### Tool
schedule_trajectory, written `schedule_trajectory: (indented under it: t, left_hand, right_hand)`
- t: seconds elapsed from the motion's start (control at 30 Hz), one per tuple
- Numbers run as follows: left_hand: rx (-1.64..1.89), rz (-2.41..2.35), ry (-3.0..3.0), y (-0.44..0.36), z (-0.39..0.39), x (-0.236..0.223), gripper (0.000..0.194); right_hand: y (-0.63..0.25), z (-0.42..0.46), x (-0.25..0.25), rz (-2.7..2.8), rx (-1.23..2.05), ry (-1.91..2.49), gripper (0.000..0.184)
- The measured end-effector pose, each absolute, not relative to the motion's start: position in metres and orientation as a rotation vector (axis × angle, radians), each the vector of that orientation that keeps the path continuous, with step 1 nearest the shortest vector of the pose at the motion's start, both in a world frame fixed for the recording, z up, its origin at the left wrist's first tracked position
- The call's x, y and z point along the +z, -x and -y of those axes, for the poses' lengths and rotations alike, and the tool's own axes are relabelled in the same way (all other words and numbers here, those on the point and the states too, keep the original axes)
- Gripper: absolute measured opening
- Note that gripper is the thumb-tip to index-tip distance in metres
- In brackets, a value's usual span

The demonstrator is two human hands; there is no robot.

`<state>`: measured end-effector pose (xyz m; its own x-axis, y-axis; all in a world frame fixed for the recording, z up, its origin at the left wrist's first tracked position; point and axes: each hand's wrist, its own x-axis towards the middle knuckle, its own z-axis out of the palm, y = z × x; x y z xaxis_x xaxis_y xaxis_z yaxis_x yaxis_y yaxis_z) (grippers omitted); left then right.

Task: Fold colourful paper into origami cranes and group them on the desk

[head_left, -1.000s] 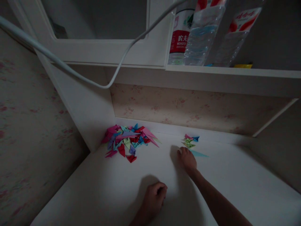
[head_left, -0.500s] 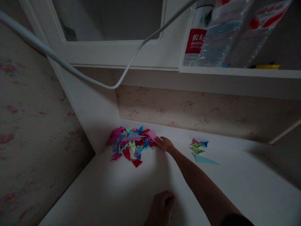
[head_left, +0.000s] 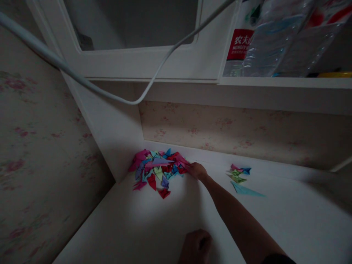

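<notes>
At the right end of a heap of folded colored papers [head_left: 158,170], my right hand [head_left: 197,171] has its fingers closed around the tail of a pink folded paper [head_left: 181,161]. Red, blue, green and purple folded pieces lie tangled in the heap, with a long lavender folded piece [head_left: 162,161] on top. A red folded paper [head_left: 164,193] lies at the heap's front. Near the bottom of the view, my left hand [head_left: 195,246] is curled into a loose fist over the white desk, and nothing shows in it.
On the right of the desk [head_left: 143,227] lie a light-blue paper plane [head_left: 246,189] and a few small folded papers [head_left: 238,178]. A white cable [head_left: 121,99] droops across the upper view. Plastic bottles [head_left: 266,47] stand on a shelf [head_left: 275,81] above.
My right hand's fingers have closed on the pink folded paper at the heap's edge. The view has shifted slightly left. My left hand stays curled.
</notes>
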<state>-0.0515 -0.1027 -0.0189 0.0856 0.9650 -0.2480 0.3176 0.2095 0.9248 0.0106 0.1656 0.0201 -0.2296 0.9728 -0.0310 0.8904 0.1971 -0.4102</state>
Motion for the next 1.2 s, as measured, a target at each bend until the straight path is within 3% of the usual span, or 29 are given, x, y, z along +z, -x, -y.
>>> schedule_trajectory:
  t: [0.2,0.33,0.47,0.57,0.7,1.2]
  left_hand:
    - [0.854,-1.307,-1.216,0.052,0.106,-0.007,0.027]
    - [0.911,-1.270,-1.179,0.051,0.107,-0.008,0.030]
    - [1.031,-1.240,-1.206,0.050,0.108,-0.017,0.039]
    - [1.061,-1.255,-1.173,0.048,0.110,-0.019,0.047]
    - [1.111,-1.266,-1.222,0.047,0.112,-0.015,0.044]
    - [0.986,-1.349,-1.403,0.048,0.121,-0.008,0.034]
  right_hand:
    - [-0.030,-0.137,0.036,1.939,0.645,1.629,0.028]
    - [-0.050,-0.086,0.036,1.759,0.807,1.453,0.032]
    - [-0.075,-0.011,0.024,1.589,0.968,1.322,0.041]
    - [-0.091,0.045,0.010,1.214,1.294,1.171,0.042]
    - [-0.102,0.100,-0.008,1.230,1.462,1.113,0.038]
    - [-0.098,0.135,-0.012,1.601,1.117,1.273,0.035]
